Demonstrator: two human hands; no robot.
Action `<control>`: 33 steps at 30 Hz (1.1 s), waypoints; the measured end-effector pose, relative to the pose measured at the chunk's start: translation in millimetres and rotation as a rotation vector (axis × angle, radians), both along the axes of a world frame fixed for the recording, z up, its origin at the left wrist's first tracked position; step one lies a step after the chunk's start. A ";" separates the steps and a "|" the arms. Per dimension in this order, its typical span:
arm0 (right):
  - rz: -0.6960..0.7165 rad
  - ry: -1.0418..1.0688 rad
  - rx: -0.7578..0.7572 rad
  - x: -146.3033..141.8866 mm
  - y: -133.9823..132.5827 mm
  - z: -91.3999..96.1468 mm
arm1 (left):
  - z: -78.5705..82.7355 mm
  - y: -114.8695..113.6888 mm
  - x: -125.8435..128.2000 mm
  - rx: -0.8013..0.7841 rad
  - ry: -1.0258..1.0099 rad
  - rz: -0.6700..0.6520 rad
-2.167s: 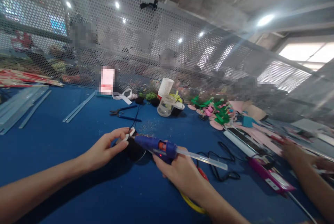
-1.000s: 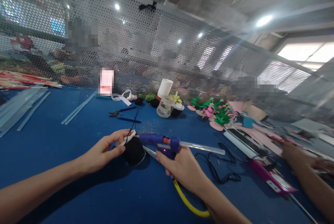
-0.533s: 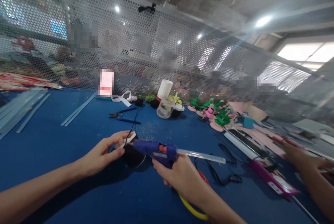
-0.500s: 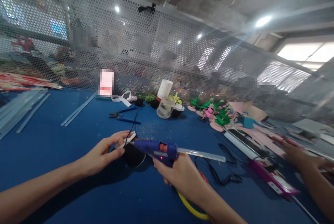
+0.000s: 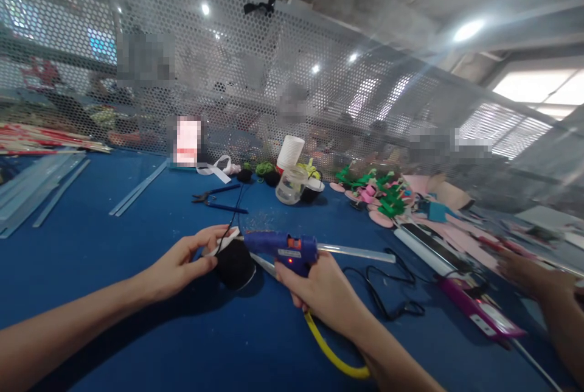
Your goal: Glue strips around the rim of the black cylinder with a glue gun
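Now my left hand (image 5: 186, 259) pinches the cup (image 5: 235, 265) by its rim | my right hand (image 5: 322, 285) wraps the glue gun (image 5: 274, 245) | cup between hands, by gun tip | I think gluing; next needs steady aim

Your head camera looks forward and down over the table (image 5: 196, 343), your left hand (image 5: 189, 258) and right hand (image 5: 322, 285) near, perforated screen (image 5: 255, 69) beyond.

Craft workshop, glue gun (image 5: 278, 246), pliers (image 5: 227, 207), workbench (image 5: 182, 343)
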State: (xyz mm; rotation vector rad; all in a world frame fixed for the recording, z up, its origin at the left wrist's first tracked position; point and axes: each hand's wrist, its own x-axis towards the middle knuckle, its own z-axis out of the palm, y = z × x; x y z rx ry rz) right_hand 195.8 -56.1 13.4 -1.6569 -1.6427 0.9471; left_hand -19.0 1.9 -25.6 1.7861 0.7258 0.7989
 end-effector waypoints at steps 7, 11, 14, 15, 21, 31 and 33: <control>0.000 0.012 -0.013 -1.7 -2.4 -2.0 | 1.6 -0.3 0.0 -0.020 0.002 -0.013; 0.023 0.014 0.009 0.1 -1.2 -4.2 | -2.4 0.5 -0.7 -0.023 -0.024 -0.009; 0.024 0.007 0.031 1.8 0.6 -4.8 | -5.7 1.6 -1.4 -0.035 -0.034 -0.010; 0.023 0.004 0.037 1.8 0.7 -4.8 | -6.1 1.8 -1.5 -0.032 -0.043 -0.010; 0.037 0.009 -0.002 0.5 -1.6 -3.6 | -4.6 1.4 -1.6 -0.011 -0.028 -0.030; -0.014 -0.014 0.032 7.3 6.7 -5.1 | -4.8 0.2 -1.7 -0.023 -0.078 -0.035; -0.023 -0.016 0.018 5.7 4.7 -3.2 | -4.2 0.1 -1.7 -0.016 -0.076 -0.031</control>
